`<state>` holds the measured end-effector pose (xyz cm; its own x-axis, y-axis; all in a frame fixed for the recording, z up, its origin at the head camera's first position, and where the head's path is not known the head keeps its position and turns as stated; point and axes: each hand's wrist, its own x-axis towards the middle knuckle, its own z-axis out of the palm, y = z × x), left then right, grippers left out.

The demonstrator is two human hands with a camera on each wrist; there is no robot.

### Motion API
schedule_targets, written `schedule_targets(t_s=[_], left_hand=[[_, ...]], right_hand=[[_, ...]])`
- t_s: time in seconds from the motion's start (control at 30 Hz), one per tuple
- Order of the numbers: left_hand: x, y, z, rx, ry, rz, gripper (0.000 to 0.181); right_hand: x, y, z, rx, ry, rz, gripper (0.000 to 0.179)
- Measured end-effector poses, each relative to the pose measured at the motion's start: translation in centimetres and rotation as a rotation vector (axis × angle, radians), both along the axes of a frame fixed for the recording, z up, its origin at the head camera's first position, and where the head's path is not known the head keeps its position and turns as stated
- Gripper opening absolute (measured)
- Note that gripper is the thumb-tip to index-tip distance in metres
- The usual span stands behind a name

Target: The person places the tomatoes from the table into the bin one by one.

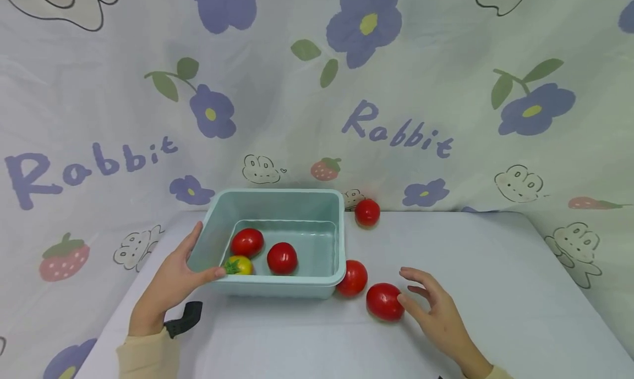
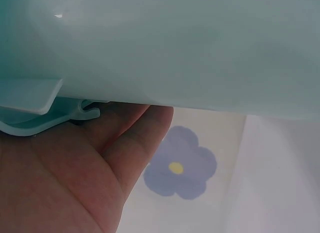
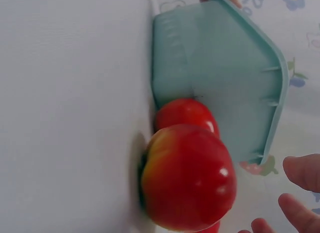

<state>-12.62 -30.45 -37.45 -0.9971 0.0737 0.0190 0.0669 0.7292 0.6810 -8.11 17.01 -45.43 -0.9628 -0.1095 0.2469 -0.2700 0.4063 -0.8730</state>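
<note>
A pale blue-green plastic bin (image 1: 277,289) stands left of centre. My left hand (image 1: 170,283) grips its left side, thumb over the front rim and fingers along the outer wall; the left wrist view shows the fingers (image 2: 142,143) under the rim. Inside the bin are two red tomatoes (image 1: 282,258) and a yellow one with a green leafy top (image 1: 240,265). My right hand (image 1: 438,316), fingers spread and loosely bent, is beside a red tomato (image 1: 384,302), thumb tip right at its edge. That tomato looks yellowish on one side in the right wrist view.
Another red tomato (image 1: 353,278) sits against the bin's front right corner. Farther back, a red tomato (image 1: 367,212) rests near the back edge of the white-covered table (image 1: 495,280). A printed cloth (image 1: 277,120) hangs behind.
</note>
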Motion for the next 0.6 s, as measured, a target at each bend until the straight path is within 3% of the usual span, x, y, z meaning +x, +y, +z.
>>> schedule_targets(t_s=[0.27, 0.6], left_hand=[[0.0, 0.0, 0.0, 0.007, -0.011, 0.008, 0.105], [0.0, -0.1, -0.1, 0.016, -0.003, 0.001, 0.105]], right_hand=[[0.7, 0.1, -0.7, 0.046, -0.076, -0.020, 0.051], [0.7, -0.1, -1.4, 0.043, -0.295, -0.069, 0.049]])
